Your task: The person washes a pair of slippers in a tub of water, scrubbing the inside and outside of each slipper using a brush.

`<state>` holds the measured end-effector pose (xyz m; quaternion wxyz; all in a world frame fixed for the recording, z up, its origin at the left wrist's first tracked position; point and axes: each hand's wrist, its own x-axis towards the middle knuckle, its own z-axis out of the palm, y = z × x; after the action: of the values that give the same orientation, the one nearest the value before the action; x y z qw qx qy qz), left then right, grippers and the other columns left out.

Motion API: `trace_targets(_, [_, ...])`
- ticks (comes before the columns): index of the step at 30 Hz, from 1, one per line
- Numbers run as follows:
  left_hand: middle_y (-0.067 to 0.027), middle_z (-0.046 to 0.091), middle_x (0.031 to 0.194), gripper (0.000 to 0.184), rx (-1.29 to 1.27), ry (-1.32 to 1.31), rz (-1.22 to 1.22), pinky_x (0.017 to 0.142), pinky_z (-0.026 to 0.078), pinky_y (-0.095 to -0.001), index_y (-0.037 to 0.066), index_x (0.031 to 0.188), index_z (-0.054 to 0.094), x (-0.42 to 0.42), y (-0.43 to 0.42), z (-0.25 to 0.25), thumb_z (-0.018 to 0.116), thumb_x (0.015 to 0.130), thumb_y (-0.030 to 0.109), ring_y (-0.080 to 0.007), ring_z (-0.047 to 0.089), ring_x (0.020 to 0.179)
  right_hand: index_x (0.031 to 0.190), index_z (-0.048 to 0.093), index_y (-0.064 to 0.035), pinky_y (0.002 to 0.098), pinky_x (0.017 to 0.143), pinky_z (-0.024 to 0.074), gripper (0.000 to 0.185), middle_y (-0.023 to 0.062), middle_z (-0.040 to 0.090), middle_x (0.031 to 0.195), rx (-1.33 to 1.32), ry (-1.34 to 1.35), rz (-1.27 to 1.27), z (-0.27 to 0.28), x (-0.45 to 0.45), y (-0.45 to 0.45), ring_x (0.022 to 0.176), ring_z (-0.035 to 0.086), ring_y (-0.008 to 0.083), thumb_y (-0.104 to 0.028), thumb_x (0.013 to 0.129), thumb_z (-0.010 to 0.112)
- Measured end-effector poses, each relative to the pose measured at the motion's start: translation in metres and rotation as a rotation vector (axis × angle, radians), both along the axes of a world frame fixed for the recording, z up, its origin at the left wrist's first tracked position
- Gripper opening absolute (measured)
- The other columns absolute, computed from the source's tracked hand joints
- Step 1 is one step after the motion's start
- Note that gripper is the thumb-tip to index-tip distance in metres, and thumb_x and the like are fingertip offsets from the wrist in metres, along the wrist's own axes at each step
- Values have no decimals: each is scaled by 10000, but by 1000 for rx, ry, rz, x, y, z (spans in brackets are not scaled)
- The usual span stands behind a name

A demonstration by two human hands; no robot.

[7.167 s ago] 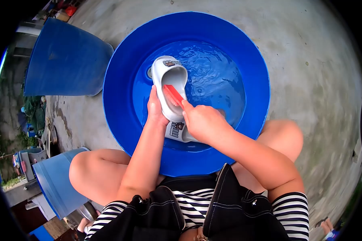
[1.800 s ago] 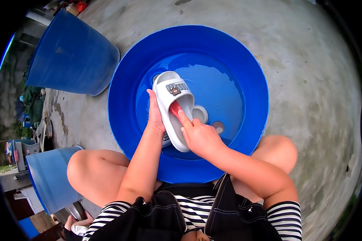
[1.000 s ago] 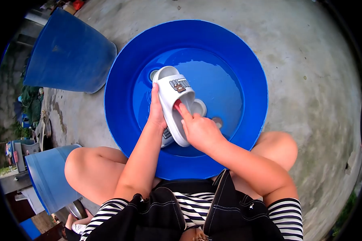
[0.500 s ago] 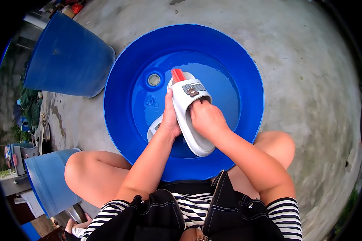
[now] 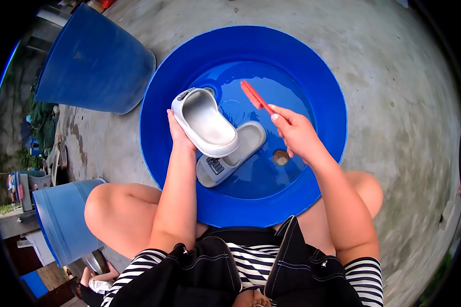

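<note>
My left hand (image 5: 181,132) holds a white slipper (image 5: 206,124) by its left side, above the round blue tub (image 5: 161,153). The slipper's footbed faces up, and part of its strap decoration shows at the far end. In my right hand (image 5: 296,134) is a red brush (image 5: 253,96), gripped by its handle, with its bristle end pointing up and left over the water (image 5: 287,105). The brush and the held slipper are apart. A second slipper (image 5: 251,140) lies in the tub below the first, partly covered by it.
A large blue barrel (image 5: 95,61) lies at the upper left. A lighter blue bucket (image 5: 69,220) is at the lower left, near another person's arm (image 5: 105,276). Concrete floor (image 5: 394,102) surrounds the tub. A round disc (image 5: 280,157) sits on the tub's bottom.
The red brush has come out of the slipper and moved up and right with my right hand. The held slipper has moved left and turned, uncovering more of the second slipper.
</note>
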<state>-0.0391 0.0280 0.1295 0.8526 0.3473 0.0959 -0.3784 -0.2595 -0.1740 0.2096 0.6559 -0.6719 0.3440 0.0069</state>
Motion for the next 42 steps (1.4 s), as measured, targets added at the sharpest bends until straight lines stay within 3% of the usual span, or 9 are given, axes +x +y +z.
trace_targets(2, [-226, 591, 1389, 849, -38, 87, -18, 1041, 481, -614, 69, 1453, 513, -3, -1, 3, 106, 1029, 682, -483, 576, 1236, 1398, 612, -93, 392, 579, 552, 410, 138, 663, 800, -281, 168, 44, -11, 4, -4, 587, 660, 242, -283, 1044, 534])
trace_targets(4, [-235, 593, 1382, 863, -45, 109, -26, 1033, 484, -619, 67, 1455, 509, -4, -1, -2, 99, 1024, 691, -495, 578, 1225, 1334, 646, -95, 476, 795, 565, 364, 206, 707, 923, -1059, 418, 138, -78, 1, -14, 892, 721, 339, -261, 1040, 509])
trace_targets(7, [-244, 597, 1370, 883, -52, 141, -36, 1020, 491, -622, 67, 1459, 503, -5, 1, -6, 86, 1015, 706, -506, 584, 1209, 1292, 656, -83, 496, 910, 530, 339, 206, 725, 1018, -849, 617, 204, -91, 5, -16, 1087, 677, 354, -242, 1040, 494])
trace_targets(16, [-163, 599, 1396, 781, -11, 10, -10, 1040, 504, -549, 121, 1468, 495, -7, 2, -8, 281, 1010, 716, -383, 596, 1246, 1264, 712, -163, 419, 850, 550, 337, 186, 737, 1076, -195, -59, 517, 16, 1, 21, 961, 698, 369, -292, 966, 621])
trace_targets(21, [-160, 596, 1391, 823, -142, -24, -229, 1053, 496, -539, 135, 1468, 498, -42, -15, 12, 272, 978, 757, -361, 597, 1242, 1323, 663, -167, 467, 824, 556, 377, 192, 731, 1022, -567, -118, 339, -22, 5, 42, 930, 691, 400, -291, 970, 614])
trace_targets(26, [-138, 605, 1377, 818, -15, -48, -92, 1077, 479, -495, 106, 1450, 503, -58, -45, 26, 449, 941, 744, -326, 597, 1239, 1385, 595, -158, 489, 796, 555, 423, 193, 708, 1004, -745, -125, 227, -15, 21, 36, 898, 693, 387, -301, 987, 602])
trace_targets(29, [-173, 615, 1346, 761, -95, -193, -181, 1074, 479, -502, 62, 1405, 538, -47, -33, 33, 616, 891, 618, -329, 615, 1210, 1417, 592, -212, 453, 767, 546, 445, 150, 683, 930, -689, -159, 216, -2, 11, 31, 862, 681, 347, -319, 985, 618])
trace_targets(37, [-132, 578, 1408, 671, -110, -325, -175, 1141, 373, -500, 78, 1426, 513, -33, -27, 33, 637, 828, 355, -313, 526, 1322, 1417, 599, -341, 419, 722, 524, 449, 96, 632, 875, -710, -129, 253, -3, 3, 13, 785, 649, 292, -305, 973, 658])
trace_targets(42, [-103, 586, 1346, 566, 18, -430, -117, 1073, 436, -472, 119, 1417, 464, -30, -33, 44, 646, 909, 291, -254, 574, 1238, 1429, 591, -332, 384, 702, 509, 494, 76, 580, 856, -856, -10, 295, 8, 5, 12, 770, 616, 264, -264, 951, 694])
